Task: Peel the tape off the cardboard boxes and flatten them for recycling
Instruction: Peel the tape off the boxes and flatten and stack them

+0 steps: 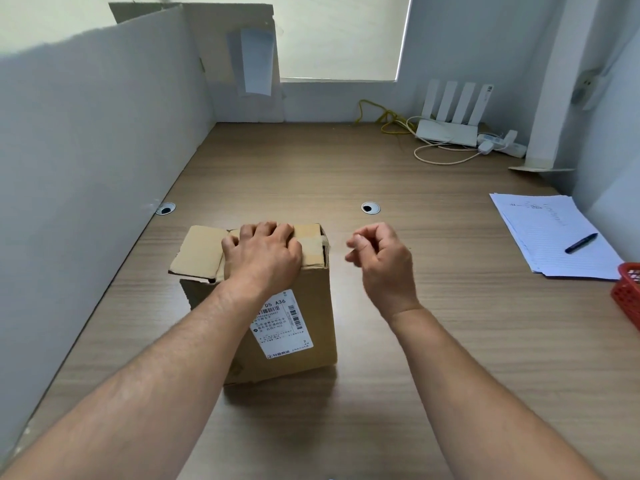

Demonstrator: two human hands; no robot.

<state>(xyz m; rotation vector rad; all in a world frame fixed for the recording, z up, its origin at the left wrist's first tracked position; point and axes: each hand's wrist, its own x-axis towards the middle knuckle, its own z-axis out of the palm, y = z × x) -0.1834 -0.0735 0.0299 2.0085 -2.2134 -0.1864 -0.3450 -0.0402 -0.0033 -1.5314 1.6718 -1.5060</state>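
A grey partition stands left of the cardboard box. The box sits upright on the wooden desk, its shipping label on the side facing the camera and one top flap splayed out to its left. The left hand lies on top of the box, fingers bent over the flaps and gripping them. A strip of tan tape crosses the top just right of that hand. Right of the box, apart from it, the right hand hangs in the air, clenched, fingers curled into the palm. Farther right of the box lie sheets of paper with a pen on them, then a red basket at the frame's edge.
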